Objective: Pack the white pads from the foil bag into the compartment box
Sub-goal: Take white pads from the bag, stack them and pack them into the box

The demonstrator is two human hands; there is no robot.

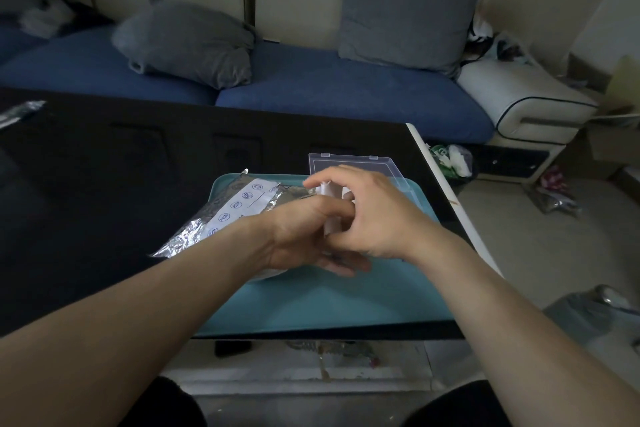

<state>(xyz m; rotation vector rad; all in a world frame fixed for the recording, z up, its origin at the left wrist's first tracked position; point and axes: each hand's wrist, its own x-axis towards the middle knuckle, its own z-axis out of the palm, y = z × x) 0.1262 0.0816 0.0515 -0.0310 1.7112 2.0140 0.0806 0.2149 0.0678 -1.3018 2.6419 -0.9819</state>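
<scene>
Above teal tray (346,302), hands (374,218) around white pads (327,194)

foil bag (221,218) on tray (346,302) left, compartment box (349,163) behind right

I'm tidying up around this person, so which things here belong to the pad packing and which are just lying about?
In use: foil bag, white pads held in the right hand, left hand, clear compartment box, teal tray.

Lying about: foil scrap, grey cushions, plastic bag on the floor.
</scene>
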